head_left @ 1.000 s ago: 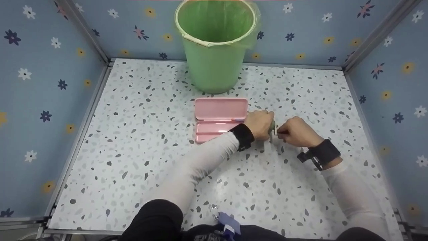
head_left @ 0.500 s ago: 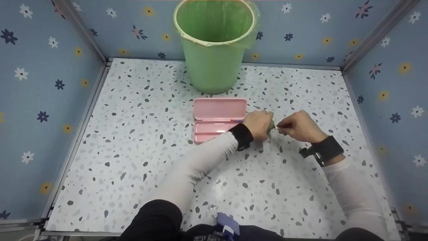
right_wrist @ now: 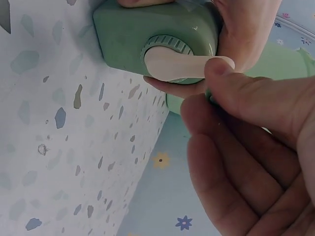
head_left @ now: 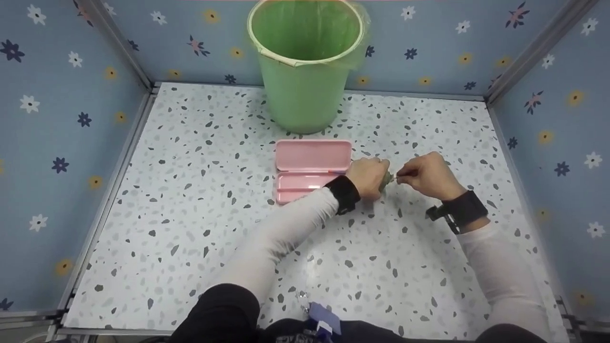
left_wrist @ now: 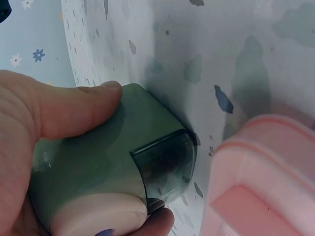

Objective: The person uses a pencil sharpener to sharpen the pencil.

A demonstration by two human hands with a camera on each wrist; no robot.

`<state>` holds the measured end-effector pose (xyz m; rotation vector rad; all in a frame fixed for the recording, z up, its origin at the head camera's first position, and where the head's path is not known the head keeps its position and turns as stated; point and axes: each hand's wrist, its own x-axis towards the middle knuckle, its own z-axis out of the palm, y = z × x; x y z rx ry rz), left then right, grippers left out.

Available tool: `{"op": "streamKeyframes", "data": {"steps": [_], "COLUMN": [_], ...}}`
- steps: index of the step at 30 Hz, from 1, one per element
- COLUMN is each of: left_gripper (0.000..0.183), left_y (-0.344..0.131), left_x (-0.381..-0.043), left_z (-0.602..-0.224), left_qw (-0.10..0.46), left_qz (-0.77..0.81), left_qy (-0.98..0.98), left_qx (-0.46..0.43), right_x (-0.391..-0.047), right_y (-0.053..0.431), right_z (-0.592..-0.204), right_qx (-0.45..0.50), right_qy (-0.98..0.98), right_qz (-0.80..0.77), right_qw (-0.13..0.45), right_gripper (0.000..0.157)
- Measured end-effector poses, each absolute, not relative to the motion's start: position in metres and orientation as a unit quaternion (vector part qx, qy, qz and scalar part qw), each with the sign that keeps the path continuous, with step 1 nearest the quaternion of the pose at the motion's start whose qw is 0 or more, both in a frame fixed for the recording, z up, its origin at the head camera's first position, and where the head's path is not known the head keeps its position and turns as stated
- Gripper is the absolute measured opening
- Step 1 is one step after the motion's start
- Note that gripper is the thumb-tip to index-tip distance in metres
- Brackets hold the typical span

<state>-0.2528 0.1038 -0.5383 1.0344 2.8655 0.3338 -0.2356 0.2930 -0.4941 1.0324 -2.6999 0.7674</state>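
Observation:
My left hand grips a green crank pencil sharpener at the right of the pencil case, mostly hidden under the hand in the head view. The left wrist view shows its dark see-through shavings window and a cream round face, where a small purple end shows. My right hand pinches the outer end of the sharpener's cream crank handle between thumb and forefinger. An open pink pencil case lies beside the left hand, with a slim orange-and-blue stick along its hinge.
A tall green bin with a clear liner stands at the back, behind the case. Flowered panels wall in the speckled white tabletop at the left, back and right. A purple tag hangs at the front edge.
My right hand has moved up and away from me with the crank, which points differently now. The left hand keeps its hold, and the case stays put.

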Motion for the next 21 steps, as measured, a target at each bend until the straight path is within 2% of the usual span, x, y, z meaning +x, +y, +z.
{"op": "streamKeyframes", "data": {"steps": [12,21], "left_gripper": [0.051,0.052], "left_y": [0.105,0.104], "left_x": [-0.252,-0.252], "left_z": [-0.540,-0.539], "left_qw": [0.045,0.043], "left_qz": [0.103,0.122], "left_qy": [0.932,0.932], "left_qx": [0.344,0.339], "right_x": [-0.244,-0.258], "right_y": [0.293,0.292], "right_z": [-0.499,-0.509], "right_qx": [0.328,0.293], "right_qy": [-0.905,-0.918], "right_qz": [0.246,0.243], "right_qw": [0.115,0.114], "right_gripper": [0.011,0.010]}}
